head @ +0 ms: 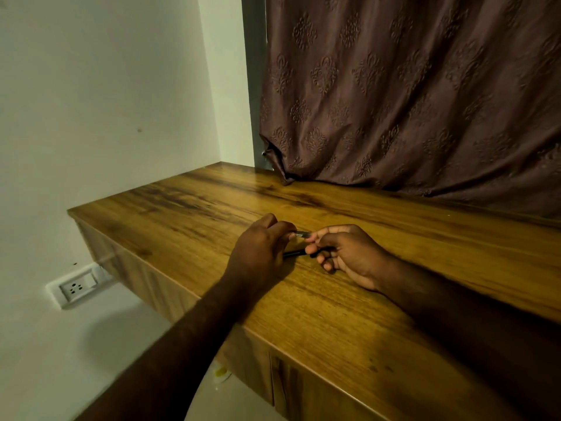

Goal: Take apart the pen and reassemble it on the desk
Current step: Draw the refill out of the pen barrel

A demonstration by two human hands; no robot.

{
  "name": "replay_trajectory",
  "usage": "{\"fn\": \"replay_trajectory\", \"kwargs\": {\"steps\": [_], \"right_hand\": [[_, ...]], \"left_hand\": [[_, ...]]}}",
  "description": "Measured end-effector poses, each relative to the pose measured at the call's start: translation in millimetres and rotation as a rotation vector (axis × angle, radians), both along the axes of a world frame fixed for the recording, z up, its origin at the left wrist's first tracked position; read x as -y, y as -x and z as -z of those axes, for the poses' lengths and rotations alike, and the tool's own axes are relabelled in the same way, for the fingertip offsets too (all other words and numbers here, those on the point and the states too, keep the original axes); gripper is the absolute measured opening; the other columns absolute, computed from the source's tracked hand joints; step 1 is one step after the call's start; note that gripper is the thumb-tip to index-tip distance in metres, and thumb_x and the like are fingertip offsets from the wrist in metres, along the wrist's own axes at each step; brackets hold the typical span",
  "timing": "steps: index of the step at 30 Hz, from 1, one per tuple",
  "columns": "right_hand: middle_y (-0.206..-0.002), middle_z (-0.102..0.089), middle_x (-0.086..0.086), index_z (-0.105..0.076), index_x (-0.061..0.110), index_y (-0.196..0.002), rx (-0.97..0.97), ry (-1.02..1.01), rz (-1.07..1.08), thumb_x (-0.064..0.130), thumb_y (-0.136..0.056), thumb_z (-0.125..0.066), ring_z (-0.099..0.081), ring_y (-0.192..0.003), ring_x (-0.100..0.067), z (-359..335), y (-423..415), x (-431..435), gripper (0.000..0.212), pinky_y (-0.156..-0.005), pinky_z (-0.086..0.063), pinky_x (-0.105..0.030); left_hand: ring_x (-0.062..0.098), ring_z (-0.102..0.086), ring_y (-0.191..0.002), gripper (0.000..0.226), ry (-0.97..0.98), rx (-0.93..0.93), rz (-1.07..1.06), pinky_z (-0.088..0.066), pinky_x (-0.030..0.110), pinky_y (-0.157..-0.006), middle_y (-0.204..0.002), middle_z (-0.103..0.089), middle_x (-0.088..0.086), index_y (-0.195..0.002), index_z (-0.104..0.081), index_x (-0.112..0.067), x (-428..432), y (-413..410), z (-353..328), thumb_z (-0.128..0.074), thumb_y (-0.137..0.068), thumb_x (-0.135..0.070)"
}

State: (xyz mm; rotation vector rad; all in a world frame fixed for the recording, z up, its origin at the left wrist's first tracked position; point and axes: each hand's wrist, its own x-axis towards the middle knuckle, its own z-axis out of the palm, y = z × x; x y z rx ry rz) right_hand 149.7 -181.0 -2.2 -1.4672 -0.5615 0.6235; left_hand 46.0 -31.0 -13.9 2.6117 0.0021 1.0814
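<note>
- Silvery pen piece bridges both hands above the desk, mid-width, nearer its front edge.
- Left hand pinches one end — right hand the other, also curled on a dark pen part.

Both hands meet over the wooden desk. The left hand and the right hand pinch the ends of a small pale pen piece between their fingertips. Just below it, between the hands, a dark pen part shows. Beyond the hands hangs a patterned brown curtain. Left of the left forearm, a wall socket sits low.
</note>
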Motion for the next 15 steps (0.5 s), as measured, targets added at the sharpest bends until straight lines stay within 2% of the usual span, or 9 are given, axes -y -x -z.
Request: {"fn": "replay_trajectory", "kwargs": {"steps": [6,10,15], "right_hand": [[-0.071,-0.069,-0.014,-0.063,-0.001,-0.09,-0.08,0.005,-0.087,-0.002,-0.089,-0.049,-0.056,-0.05,-0.014,1,-11,0,0.014,-0.042,-0.043,-0.022],[-0.07,-0.068,-0.013,-0.064,-0.002,-0.09,-0.087,0.003,-0.113,0.0,-0.09,-0.05,-0.058,-0.05,-0.014,3,-14,-1,0.014,-0.042,-0.044,-0.022],[-0.069,-0.067,-0.011,-0.068,-0.001,-0.089,-0.093,-0.016,-0.136,0.005,-0.091,-0.053,-0.057,-0.051,-0.013,3,-15,1,0.016,-0.043,-0.044,-0.021]], "left_hand": [[0.023,-0.05,-0.072,0.04,-0.177,-0.027,-0.05,-0.047,0.036,-0.053,-0.09,-0.051,0.007,-0.106,-0.064,-0.015,9,2,-4,-0.041,-0.082,-0.036],[0.022,-0.049,-0.07,0.037,-0.157,-0.02,-0.07,-0.046,0.036,-0.052,-0.09,-0.05,0.006,-0.104,-0.063,-0.016,10,1,-3,-0.038,-0.086,-0.036],[0.023,-0.053,-0.074,0.044,-0.054,-0.024,-0.066,-0.049,0.039,-0.057,-0.093,-0.053,0.004,-0.104,-0.063,-0.016,8,0,-2,-0.036,-0.082,-0.042]]}}
